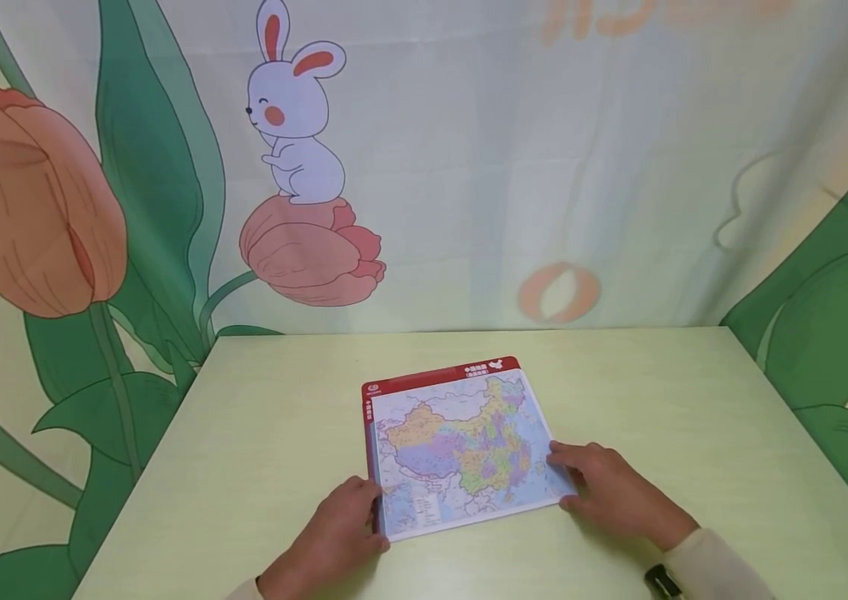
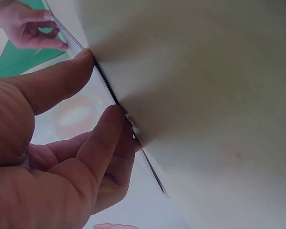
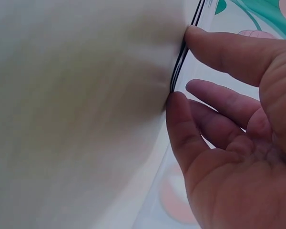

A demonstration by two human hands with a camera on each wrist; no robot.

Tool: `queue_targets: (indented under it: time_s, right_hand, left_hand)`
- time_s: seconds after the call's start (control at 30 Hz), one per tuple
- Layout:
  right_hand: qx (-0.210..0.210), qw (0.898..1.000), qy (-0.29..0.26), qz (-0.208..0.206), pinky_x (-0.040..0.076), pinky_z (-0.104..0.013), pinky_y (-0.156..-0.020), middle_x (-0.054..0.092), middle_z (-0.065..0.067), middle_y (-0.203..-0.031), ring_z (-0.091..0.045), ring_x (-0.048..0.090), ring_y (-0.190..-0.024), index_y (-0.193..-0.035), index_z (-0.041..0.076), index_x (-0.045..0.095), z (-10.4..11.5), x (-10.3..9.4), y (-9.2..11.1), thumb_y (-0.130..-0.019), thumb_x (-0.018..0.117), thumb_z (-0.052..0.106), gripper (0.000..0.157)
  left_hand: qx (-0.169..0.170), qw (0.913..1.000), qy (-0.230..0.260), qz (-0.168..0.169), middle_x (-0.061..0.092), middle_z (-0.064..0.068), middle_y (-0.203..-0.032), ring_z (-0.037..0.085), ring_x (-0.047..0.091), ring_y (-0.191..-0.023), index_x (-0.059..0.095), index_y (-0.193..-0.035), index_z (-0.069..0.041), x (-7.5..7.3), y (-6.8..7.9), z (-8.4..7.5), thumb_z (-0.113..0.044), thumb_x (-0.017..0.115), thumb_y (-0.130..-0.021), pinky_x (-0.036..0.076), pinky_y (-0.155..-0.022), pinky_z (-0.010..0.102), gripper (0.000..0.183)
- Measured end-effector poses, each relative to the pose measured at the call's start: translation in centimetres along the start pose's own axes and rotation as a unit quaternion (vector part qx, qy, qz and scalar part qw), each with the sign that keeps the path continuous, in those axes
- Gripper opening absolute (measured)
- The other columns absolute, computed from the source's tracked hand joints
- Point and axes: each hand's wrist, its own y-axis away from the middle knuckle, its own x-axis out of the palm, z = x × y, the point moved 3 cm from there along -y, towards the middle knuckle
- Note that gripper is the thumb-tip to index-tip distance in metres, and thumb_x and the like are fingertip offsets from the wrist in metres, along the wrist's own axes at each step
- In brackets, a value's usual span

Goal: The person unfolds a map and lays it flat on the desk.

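Note:
A flat map board (image 1: 461,450) with a red top border and a coloured map of China lies slightly turned on the pale table. My left hand (image 1: 341,529) holds its left edge near the lower corner; the left wrist view shows the thumb (image 2: 62,83) and fingertips against the thin edge. On the opposite side my right hand (image 1: 615,492) holds the right edge, thumb close to the lower right corner. In the right wrist view the dark layered edge (image 3: 179,64) meets the thumb and index fingertip, while the other fingers stay apart from it.
The pale table top (image 1: 244,433) extends around the board. Behind it hangs a cloth backdrop (image 1: 454,167) printed with a rabbit, tulips and green leaves. A small black item (image 1: 662,582) shows beside the right sleeve (image 1: 716,567).

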Motion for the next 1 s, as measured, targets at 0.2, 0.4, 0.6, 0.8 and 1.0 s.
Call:
queue_targets:
  time_s: [0.2, 0.4, 0.6, 0.8, 1.0]
  right_hand:
    - [0.012, 1.0, 0.002, 0.005, 0.055, -0.052, -0.103, 0.064, -0.015, -0.148, -0.036, 0.065, -0.126, -0.14, 0.002, 0.065, -0.6, -0.2, -0.8, -0.084, 0.089, 0.012, 0.061]
    - [0.021, 1.0, -0.014, 0.013, 0.055, -0.052, -0.104, 0.063, -0.018, -0.148, -0.035, 0.066, -0.125, -0.142, 0.0, 0.064, -0.6, -0.7, -1.4, -0.085, 0.088, 0.009, 0.062]
    - [0.015, 1.0, -0.02, 0.017, 0.057, -0.048, -0.101, 0.062, -0.018, -0.15, -0.031, 0.067, -0.123, -0.143, 0.0, 0.062, -1.3, -0.8, -1.9, -0.086, 0.087, 0.009, 0.063]
    - [0.021, 0.998, -0.051, 0.025, 0.059, -0.042, -0.098, 0.062, -0.014, -0.151, -0.026, 0.069, -0.121, -0.143, 0.003, 0.064, -2.7, -0.9, -2.7, -0.086, 0.088, 0.01, 0.062]
    - [0.017, 0.994, -0.104, 0.031, 0.06, -0.036, -0.097, 0.064, -0.012, -0.149, -0.02, 0.068, -0.115, -0.14, 0.008, 0.069, -4.1, -1.3, -3.5, -0.084, 0.09, 0.012, 0.061]
  left_hand:
    - [-0.012, 0.9999, 0.006, 0.01, 0.059, 0.009, -0.119, 0.023, 0.054, -0.098, 0.063, -0.139, 0.003, 0.6, 0.4, -0.5, -0.013, 0.091, -0.082, 0.058, -0.085, 0.034, 0.065]
    - [-0.028, 0.9994, 0.011, 0.016, 0.057, 0.009, -0.118, 0.025, 0.053, -0.102, 0.064, -0.139, 0.003, 0.9, 0.5, -1.0, -0.013, 0.09, -0.083, 0.058, -0.086, 0.038, 0.063]
    - [-0.046, 0.9982, 0.034, 0.018, 0.053, 0.011, -0.121, 0.028, 0.054, -0.104, 0.062, -0.139, 0.004, 1.4, 0.6, -1.1, -0.01, 0.09, -0.083, 0.058, -0.085, 0.038, 0.065]
    - [-0.028, 0.9977, 0.061, 0.009, 0.053, 0.007, -0.115, 0.022, 0.056, -0.1, 0.063, -0.134, 0.004, 1.0, 0.4, -0.7, -0.01, 0.091, -0.081, 0.057, -0.083, 0.032, 0.062]
    - [0.002, 0.9979, 0.064, -0.006, 0.055, 0.003, -0.109, 0.019, 0.055, -0.098, 0.065, -0.127, 0.004, 0.9, 0.5, -0.7, -0.011, 0.092, -0.081, 0.054, -0.082, 0.029, 0.055]
